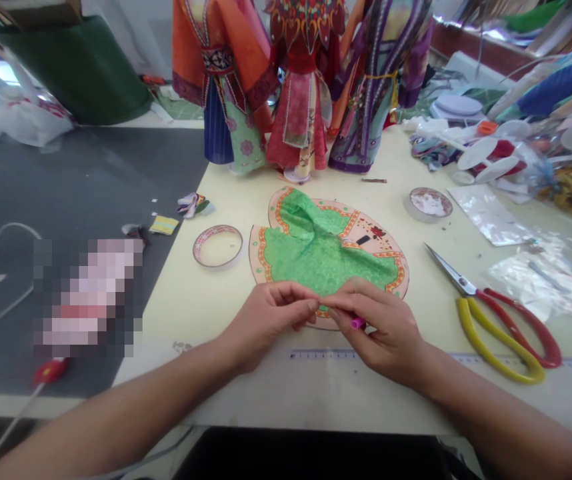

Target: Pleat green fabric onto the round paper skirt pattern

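Observation:
A green patterned fabric piece (323,250) with an orange border lies on a round printed paper base (386,250) in the middle of the cream table. My left hand (266,320) pinches the near edge of the green fabric with thumb and fingertips. My right hand (383,327) meets it at the same spot, fingers closed, with a pink pen-like tool (357,323) held under the fingers. Both hands touch at the fabric's front edge.
Three dressed paper dolls (299,80) stand at the back. A tape roll (217,245) lies to the left, another (430,203) to the right. Scissors (503,320) with red and yellow handles lie right. A ruler (321,355) lies near me. Clutter fills the right side.

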A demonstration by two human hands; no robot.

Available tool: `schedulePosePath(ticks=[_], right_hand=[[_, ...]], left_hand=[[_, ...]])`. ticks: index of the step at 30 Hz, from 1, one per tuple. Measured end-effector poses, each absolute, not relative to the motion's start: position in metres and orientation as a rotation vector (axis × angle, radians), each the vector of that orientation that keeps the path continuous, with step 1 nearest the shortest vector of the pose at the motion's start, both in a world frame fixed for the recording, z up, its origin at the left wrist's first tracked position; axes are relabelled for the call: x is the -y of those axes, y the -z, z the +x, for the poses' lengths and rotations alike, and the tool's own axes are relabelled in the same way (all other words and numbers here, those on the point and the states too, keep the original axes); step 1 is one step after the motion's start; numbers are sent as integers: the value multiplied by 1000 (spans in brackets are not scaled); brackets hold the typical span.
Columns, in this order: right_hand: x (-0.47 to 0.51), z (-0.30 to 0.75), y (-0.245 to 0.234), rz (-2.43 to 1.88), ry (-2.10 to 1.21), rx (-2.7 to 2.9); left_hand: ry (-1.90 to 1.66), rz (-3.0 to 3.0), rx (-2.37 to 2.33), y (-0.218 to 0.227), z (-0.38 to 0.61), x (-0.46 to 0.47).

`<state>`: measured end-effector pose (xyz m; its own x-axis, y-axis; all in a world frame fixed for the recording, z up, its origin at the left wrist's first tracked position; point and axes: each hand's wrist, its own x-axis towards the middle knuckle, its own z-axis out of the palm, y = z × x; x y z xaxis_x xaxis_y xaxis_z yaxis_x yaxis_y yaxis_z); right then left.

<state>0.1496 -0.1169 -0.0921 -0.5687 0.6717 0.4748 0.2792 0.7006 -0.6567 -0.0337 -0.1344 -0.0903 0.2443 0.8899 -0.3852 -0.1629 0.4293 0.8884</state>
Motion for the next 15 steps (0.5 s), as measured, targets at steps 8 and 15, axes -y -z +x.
schedulePosePath(ticks=[8, 15], right_hand=[[119, 151, 95, -717, -673, 2201], [119, 152, 98, -703, -643, 2232]], left_hand=[[-871, 797, -1059, 90, -33, 134], [-889, 756, -1025, 91, -34, 133]])
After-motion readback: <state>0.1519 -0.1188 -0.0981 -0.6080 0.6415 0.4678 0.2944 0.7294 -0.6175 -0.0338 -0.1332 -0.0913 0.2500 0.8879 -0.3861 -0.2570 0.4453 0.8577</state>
